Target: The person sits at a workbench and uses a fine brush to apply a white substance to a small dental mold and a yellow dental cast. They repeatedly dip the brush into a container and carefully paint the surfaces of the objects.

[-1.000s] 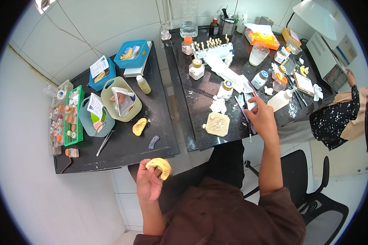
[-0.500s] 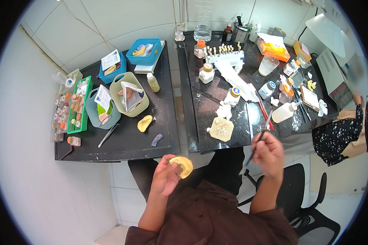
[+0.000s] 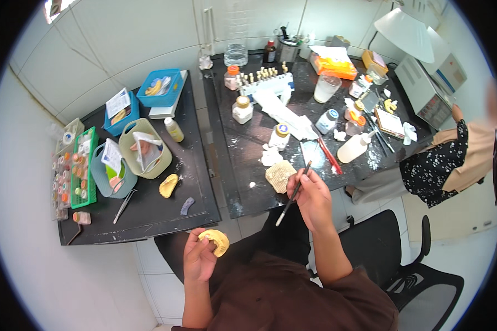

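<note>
My left hand [image 3: 199, 256] grips a yellow horseshoe-shaped dental cast [image 3: 218, 241] above my lap. My right hand [image 3: 310, 201] has its fingers closed on a slim dark brush [image 3: 287, 204], its pale end angled down toward the lower left, near the front edge of the right-hand bench [image 3: 229, 182]. Just beyond that hand are a honeycomb pad [image 3: 277, 172], white crumpled tissue [image 3: 270, 154] and red-handled tools [image 3: 328, 153]. A second yellow cast [image 3: 168, 185] and a small grey-purple piece [image 3: 186, 207] lie on the left bench [image 3: 110, 223].
Baskets [image 3: 128, 160], jars [image 3: 242, 110], a shade-guide rack [image 3: 265, 91], a squeeze bottle [image 3: 354, 148] and a lamp [image 3: 403, 30] crowd the benches. At the right another person [image 3: 444, 168] stands by a white machine [image 3: 417, 77]. A black chair [image 3: 408, 254] is beside me.
My right hand has lifted a brush from the bench and moved leftward with it. My left hand still holds the cast. The view has shifted slightly.
</note>
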